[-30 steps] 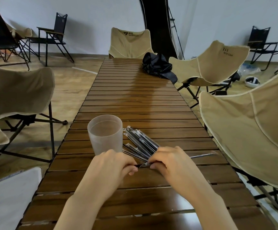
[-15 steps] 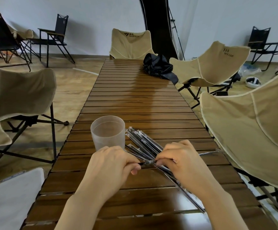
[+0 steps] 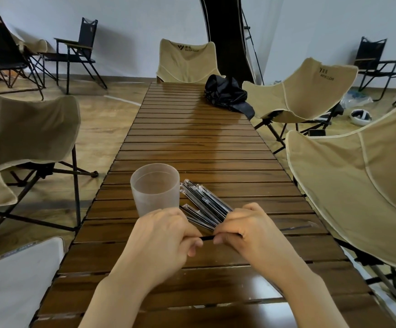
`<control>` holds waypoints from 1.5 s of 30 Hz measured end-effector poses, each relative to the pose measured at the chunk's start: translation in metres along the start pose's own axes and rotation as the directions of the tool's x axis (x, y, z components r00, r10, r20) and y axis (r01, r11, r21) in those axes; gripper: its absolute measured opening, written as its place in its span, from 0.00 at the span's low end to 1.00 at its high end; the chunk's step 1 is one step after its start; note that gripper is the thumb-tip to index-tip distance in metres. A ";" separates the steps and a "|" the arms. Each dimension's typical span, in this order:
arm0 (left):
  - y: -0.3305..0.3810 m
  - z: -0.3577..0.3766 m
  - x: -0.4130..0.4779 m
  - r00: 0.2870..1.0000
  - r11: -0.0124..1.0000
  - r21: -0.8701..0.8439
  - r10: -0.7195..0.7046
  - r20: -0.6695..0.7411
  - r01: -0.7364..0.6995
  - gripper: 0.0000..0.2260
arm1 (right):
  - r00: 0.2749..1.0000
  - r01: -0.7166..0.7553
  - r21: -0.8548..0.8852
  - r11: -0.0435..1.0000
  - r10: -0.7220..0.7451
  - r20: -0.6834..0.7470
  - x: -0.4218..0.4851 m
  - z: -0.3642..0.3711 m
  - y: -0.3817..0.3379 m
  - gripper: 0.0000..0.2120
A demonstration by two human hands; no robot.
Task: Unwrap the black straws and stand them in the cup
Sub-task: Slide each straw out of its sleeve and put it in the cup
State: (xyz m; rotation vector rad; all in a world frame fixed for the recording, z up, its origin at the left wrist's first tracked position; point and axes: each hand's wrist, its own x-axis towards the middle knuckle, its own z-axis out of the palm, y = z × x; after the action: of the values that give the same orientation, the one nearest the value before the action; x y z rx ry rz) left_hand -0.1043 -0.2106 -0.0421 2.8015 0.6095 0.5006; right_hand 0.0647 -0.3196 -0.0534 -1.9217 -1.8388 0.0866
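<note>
1. The left hand [image 3: 166, 235] is curled. Its thumb and fingers pinch one end of a single black straw [image 3: 207, 237], low over the near part of the slatted wooden bench [image 3: 192, 143].
2. The right hand [image 3: 246, 230] is curled as well and pinches the other end of the same straw. Only a short dark stretch of the straw shows between the two hands, lying about level and crosswise. Whether any wrapper covers the parts hidden in the fingers cannot be told.
3. A pile of wrapped straws [image 3: 204, 202], each in a clear shiny sleeve, lies flat on the bench just beyond the hands. It is fanned, with the far ends pointing away and to the left. The near ends are hidden behind the knuckles of the right hand.
4. A frosted plastic cup [image 3: 155, 188] stands upright on the bench, just left of the pile and just beyond the left hand. Whether the cup touches the pile cannot be told.
5. A thin clear strip [image 3: 298, 227] lies along a slat to the right of the right hand. It is too faint to tell whether it is a wrapper or a straw.
6. A crumpled black cloth bundle [image 3: 227, 94] sits at the far right edge of the bench.
7. Beige camp chairs [image 3: 187, 62] stand round the bench, one at the far end, one on the left and two on the right. Black folding chairs [image 3: 78, 53] stand near the wall.
</note>
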 end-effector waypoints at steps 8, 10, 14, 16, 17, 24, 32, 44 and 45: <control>-0.003 -0.006 -0.002 0.999 1.000 -0.030 -0.007 0.042 0.008 0.10 | 1.000 0.031 0.033 0.999 -0.030 -0.008 -0.001 -0.003 0.001 0.04; -0.004 -0.008 -0.002 0.998 0.999 -0.037 -0.022 0.055 0.024 0.09 | 1.000 0.018 0.041 0.999 -0.017 -0.016 -0.002 -0.003 0.003 0.04; -0.014 -0.016 -0.005 0.995 0.998 -0.027 -0.049 0.088 0.051 0.09 | 0.999 -0.048 0.018 0.999 0.048 0.006 -0.007 -0.010 0.016 0.04; -0.023 -0.023 -0.009 0.992 0.997 -0.004 -0.078 0.098 0.079 0.11 | 0.996 -0.094 -0.003 0.996 0.094 0.001 -0.013 -0.019 0.026 0.03; -0.027 -0.026 -0.012 0.991 0.996 0.012 -0.089 0.097 0.088 0.12 | 0.994 -0.112 -0.001 0.994 0.112 -0.020 -0.016 -0.024 0.030 0.03; -0.020 -0.023 -0.013 0.980 0.996 -0.075 -0.041 0.194 0.057 0.10 | 0.982 -0.168 0.029 0.985 0.170 -0.078 -0.020 -0.028 0.040 0.09; -0.040 -0.030 -0.016 0.969 0.985 -0.114 -0.103 0.224 0.131 0.10 | 0.972 -0.212 0.090 0.973 0.220 -0.085 -0.028 -0.034 0.046 0.10; -0.069 -0.040 -0.030 0.945 0.970 -0.075 -0.208 0.252 0.233 0.07 | 0.850 -0.493 -0.065 0.868 0.464 -0.248 -0.047 -0.049 0.068 0.12; -0.069 -0.039 -0.030 0.945 0.970 -0.073 -0.208 0.253 0.233 0.07 | 0.837 -0.531 -0.110 0.840 0.500 -0.223 -0.047 -0.049 0.070 0.16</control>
State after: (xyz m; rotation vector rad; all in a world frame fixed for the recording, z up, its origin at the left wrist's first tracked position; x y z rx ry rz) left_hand -0.1692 -0.1567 -0.0348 2.5992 0.8046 0.1352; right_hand 0.1424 -0.3778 -0.0492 -2.4133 -1.1930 -0.0746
